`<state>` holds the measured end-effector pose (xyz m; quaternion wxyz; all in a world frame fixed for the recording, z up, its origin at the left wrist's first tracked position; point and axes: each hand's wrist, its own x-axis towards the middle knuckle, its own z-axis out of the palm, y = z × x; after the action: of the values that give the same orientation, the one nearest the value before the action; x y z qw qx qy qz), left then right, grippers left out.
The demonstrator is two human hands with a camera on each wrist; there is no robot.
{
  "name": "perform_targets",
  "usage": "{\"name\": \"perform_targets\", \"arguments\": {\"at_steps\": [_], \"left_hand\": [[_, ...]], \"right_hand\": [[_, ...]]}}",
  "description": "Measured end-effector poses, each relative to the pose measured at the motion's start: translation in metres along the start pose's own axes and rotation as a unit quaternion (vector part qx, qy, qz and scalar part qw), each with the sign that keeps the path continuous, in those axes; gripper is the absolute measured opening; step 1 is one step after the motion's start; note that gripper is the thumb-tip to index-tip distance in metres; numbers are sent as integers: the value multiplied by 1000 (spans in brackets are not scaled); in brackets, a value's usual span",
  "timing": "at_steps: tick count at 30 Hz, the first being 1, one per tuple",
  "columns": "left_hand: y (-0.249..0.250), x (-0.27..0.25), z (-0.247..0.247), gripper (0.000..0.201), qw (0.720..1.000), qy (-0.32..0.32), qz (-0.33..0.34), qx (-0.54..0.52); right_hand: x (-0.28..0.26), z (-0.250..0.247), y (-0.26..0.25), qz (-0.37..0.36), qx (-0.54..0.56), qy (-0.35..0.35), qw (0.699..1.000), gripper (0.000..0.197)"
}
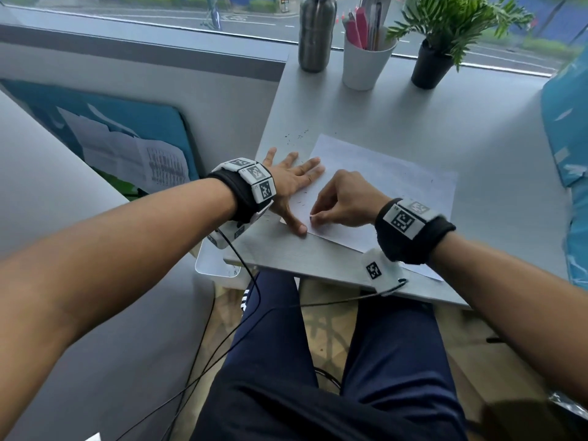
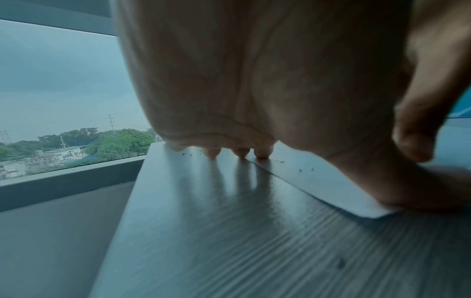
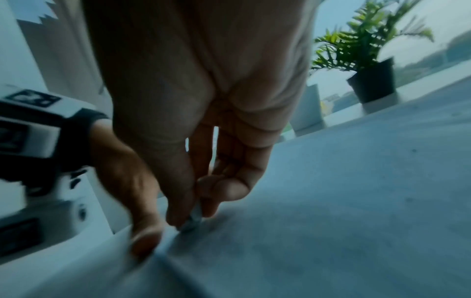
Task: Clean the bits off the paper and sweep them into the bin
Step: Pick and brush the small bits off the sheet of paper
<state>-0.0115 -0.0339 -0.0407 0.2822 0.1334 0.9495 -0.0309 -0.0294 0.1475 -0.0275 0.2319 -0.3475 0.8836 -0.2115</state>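
Note:
A white sheet of paper (image 1: 391, 186) lies on the grey desk (image 1: 477, 128). Small dark bits (image 1: 300, 203) lie on its left part, and more bits (image 1: 297, 135) are scattered on the desk beyond its far left corner. My left hand (image 1: 294, 186) rests flat, fingers spread, on the paper's left edge, thumb by the near corner. In the left wrist view its fingertips (image 2: 241, 152) press down beside the bits (image 2: 300, 170). My right hand (image 1: 313, 218) pinches a small pale piece (image 3: 192, 219) against the paper (image 3: 331, 221), close to the left thumb (image 3: 145, 240).
A white bin (image 1: 213, 262) stands below the desk's near left corner. At the back stand a steel bottle (image 1: 316, 33), a white cup of pens (image 1: 366, 58) and a potted plant (image 1: 432, 62). A teal package (image 1: 566, 138) lies on the right. Cables hang over my lap.

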Motion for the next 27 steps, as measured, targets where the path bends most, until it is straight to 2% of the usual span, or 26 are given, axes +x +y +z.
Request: {"name": "perform_targets", "arguments": {"at_steps": [3,4,5,9,11,13,15,17,20,24,25,27], "left_hand": [[2,0,0,143,1000,3,-4,4],[3,0,0,143,1000,0,-7,4],[3,0,0,143,1000,-1,-8,2],[0,1,1,143,1000,2,-9,4],[2,2,0,144,1000,4,-9,13],[3,2,0,144,1000,7,-6,20],[1,0,0,145,1000,14,-12,18],[-2,-4,0,147,999,21,-23,16],[-4,-9,0,149,999,24,-46,14],[6,-20,-11,129,989,66,-131,15],[13,-23,-14,121,988,82,-131,18],[35,-30,-13,108,993,97,-70,26]], "right_hand": [[16,-13,9,33,7,95,995,11],[18,-13,9,36,10,107,994,11],[16,-10,7,31,15,100,994,11],[-8,7,0,8,21,2,1000,10],[-11,3,8,26,43,27,998,11],[-13,-8,21,61,87,100,989,10],[-18,-20,38,100,86,159,978,9],[-28,-28,56,144,50,167,974,9],[-38,-28,72,184,52,150,970,13],[-36,-28,75,187,59,141,970,12],[-36,-29,75,188,62,136,971,12],[-35,-30,77,192,66,128,971,10]]}}
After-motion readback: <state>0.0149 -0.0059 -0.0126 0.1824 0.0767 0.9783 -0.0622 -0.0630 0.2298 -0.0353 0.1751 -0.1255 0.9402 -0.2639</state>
